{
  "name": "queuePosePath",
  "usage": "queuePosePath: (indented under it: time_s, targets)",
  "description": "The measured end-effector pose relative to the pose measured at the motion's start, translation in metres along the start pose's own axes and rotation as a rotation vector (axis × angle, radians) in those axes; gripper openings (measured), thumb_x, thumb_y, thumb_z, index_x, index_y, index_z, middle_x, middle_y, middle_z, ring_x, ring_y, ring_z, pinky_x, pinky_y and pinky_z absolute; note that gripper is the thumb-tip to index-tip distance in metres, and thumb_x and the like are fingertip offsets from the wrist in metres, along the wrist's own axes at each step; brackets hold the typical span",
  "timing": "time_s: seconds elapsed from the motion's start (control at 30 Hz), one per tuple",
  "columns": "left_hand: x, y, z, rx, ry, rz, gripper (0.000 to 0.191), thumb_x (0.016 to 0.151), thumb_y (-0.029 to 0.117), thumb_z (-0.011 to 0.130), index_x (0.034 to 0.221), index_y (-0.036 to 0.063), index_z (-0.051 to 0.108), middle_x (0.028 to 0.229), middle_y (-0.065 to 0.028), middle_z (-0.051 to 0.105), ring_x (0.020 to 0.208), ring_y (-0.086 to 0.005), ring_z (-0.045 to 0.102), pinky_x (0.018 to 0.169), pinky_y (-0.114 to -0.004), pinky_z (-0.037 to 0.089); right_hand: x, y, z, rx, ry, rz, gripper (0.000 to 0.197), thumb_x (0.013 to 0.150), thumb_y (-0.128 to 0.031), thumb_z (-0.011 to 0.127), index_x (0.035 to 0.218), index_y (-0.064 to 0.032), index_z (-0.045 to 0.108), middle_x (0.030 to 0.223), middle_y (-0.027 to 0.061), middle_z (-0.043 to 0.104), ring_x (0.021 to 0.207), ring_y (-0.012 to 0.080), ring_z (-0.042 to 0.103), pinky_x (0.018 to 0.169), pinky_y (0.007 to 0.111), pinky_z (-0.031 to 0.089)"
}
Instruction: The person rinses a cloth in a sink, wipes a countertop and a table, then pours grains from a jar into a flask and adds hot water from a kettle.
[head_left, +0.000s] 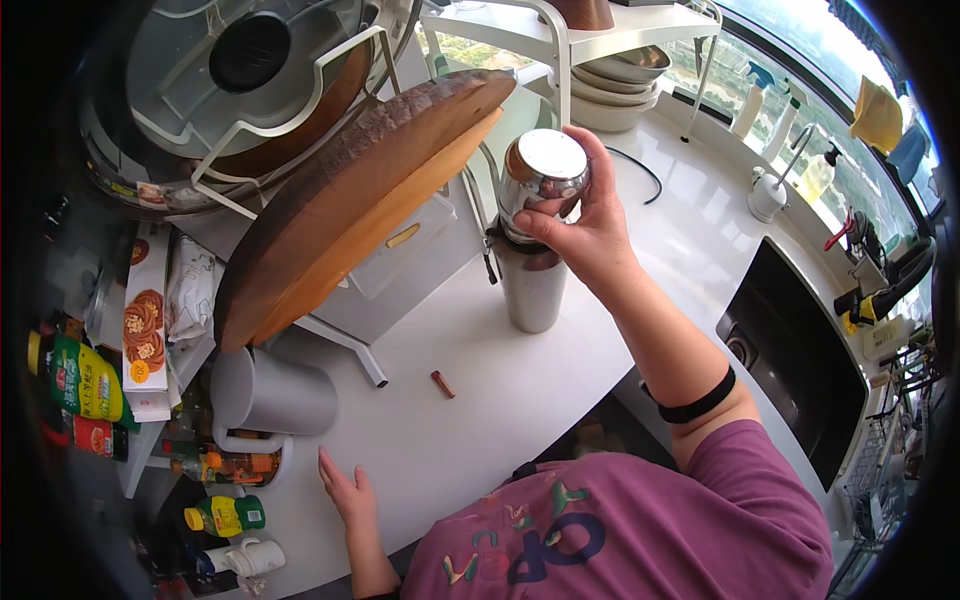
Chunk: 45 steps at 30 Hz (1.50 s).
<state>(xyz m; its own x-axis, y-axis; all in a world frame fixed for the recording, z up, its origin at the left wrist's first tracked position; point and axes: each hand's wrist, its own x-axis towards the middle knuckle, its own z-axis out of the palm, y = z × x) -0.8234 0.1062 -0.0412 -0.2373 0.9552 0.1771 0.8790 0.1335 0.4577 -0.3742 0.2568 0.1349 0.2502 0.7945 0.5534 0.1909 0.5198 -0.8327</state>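
Note:
My right hand (592, 225) is closed around a shiny metal cap (531, 191) with a pale, flat top. It sits at the top of a brushed metal flask (532, 296) that stands upright on the white countertop (465, 442). A dark band with a hanging strap circles the flask just under the cap. Whether the cap is seated or loose, I cannot tell. My left hand (349, 487) holds nothing, fingers apart, over the counter below a grey pitcher (292, 394). Between the hands lies a small reddish-brown stick-like piece (442, 384).
Thick wooden chopping boards (360, 195) lean in a white metal rack (352, 352). Sauce bottles (225, 516) and a white mug (259, 556) line the left side. To the right is a black sink (795, 360). Stacked bowls (615, 90) sit beneath a white shelf (637, 37).

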Motion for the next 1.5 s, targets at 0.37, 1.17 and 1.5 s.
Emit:
queuePosePath:
  time_s: [0.37, 1.17, 1.5]
  targets:
    - [0.068, 0.32, -0.008, -0.227, -0.071, 0.879, 0.048, 0.084, 0.002, 0.056, 0.131, -0.0036, 0.047, 0.134, -0.0206, 0.048, 0.122, -0.0331, 0.05, 0.098, -0.038, 0.043, -0.009, 0.046, -0.184, -0.508, -0.342, 0.537, 0.079, 0.064, -0.017, 0.072, 0.134, -0.0114, 0.036, 0.11, 0.0179, 0.048, 0.092, 0.0266, 0.06, 0.084, 0.032, 0.051]
    - [0.123, 0.447, -0.024, -0.023, -0.356, 0.527, 0.053, 0.076, 0.016, 0.069, 0.125, 0.0043, 0.053, 0.095, -0.0055, 0.049, 0.084, -0.0143, 0.049, 0.078, -0.027, 0.044, -0.063, 0.154, -0.182, -1.254, -1.178, 0.264, 0.035, 0.068, -0.021, 0.066, 0.099, -0.0069, 0.059, 0.095, 0.0078, 0.06, 0.099, 0.0248, 0.053, 0.086, 0.033, 0.04]
    - [0.08, 0.463, -0.042, 0.169, 0.104, 0.619, 0.051, 0.075, 0.023, 0.076, 0.115, 0.0011, 0.053, 0.098, -0.0065, 0.059, 0.085, -0.013, 0.059, 0.077, -0.028, 0.049, -0.058, 0.105, -0.182, -0.799, -0.887, 0.06, 0.085, 0.066, -0.04, 0.081, 0.135, -0.0088, 0.043, 0.128, 0.0186, 0.049, 0.119, 0.0341, 0.048, 0.099, 0.043, 0.038]
